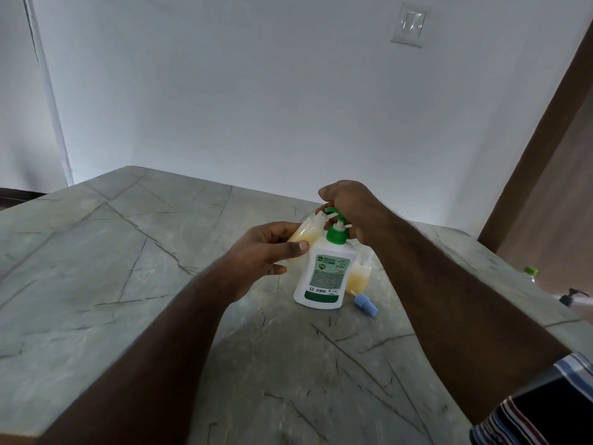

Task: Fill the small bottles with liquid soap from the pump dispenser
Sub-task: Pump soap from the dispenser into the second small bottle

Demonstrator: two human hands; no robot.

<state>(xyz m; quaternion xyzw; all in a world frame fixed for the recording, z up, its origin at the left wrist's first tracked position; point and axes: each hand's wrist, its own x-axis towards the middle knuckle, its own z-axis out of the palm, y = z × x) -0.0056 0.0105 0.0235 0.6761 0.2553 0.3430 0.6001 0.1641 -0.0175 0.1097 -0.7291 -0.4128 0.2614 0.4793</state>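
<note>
Two small clear bottles are in view, both partly filled with pale yellow soap. One small bottle (305,232) is gripped by the left hand (261,252), thumb across its front, and is tilted so that its open neck sits just under the green nozzle of the pump dispenser (325,274). The other bottle (359,277) stands on the grey stone table (128,252) just behind and to the right of the dispenser, partly hidden by it. One dispenser, white with a green label and green pump, stands upright near the middle of the table; its contents cannot be seen through the white wall. The right hand (349,207) is curled over the pump head, grasping it from above and covering most of it. One blue cap (365,303) lies on its side on the table, just right of the dispenser's base. A light switch (409,25) sits on the white wall beyond.
</note>
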